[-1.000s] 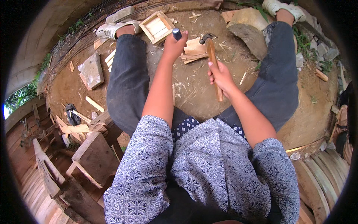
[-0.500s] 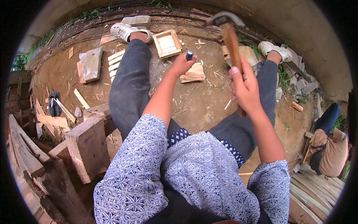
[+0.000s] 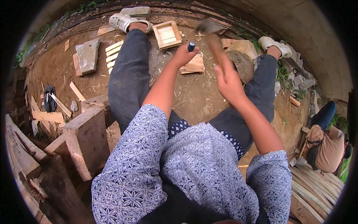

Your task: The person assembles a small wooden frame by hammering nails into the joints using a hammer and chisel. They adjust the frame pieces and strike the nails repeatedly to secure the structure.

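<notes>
At the far left, wooden offcuts [image 3: 46, 116] lie on the dirt near a dark tool [image 3: 49, 98], and a flat grey stone [image 3: 87, 56] sits further up beside a row of short slats [image 3: 114, 51]. A rough wooden block [image 3: 87, 136] stands just beside the person's left leg. A small square wooden frame [image 3: 167, 34] rests on the ground between the 2 feet. The left hand [image 3: 183, 56] is clenched around a chisel [image 3: 191, 46], whose dark handle end sticks up out of the fist; the hand sits over a small piece of wood [image 3: 194, 65] lying on the dirt between the legs. The right hand [image 3: 227, 80] grips the wooden handle of a hammer [image 3: 212, 35], raised above the piece; its head is blurred. To the right of the hammer, a rounded stone [image 3: 242, 61] lies by the right leg. At the far right, another person [image 3: 326, 147] in a tan top crouches beside stacked planks [image 3: 315, 188].
</notes>
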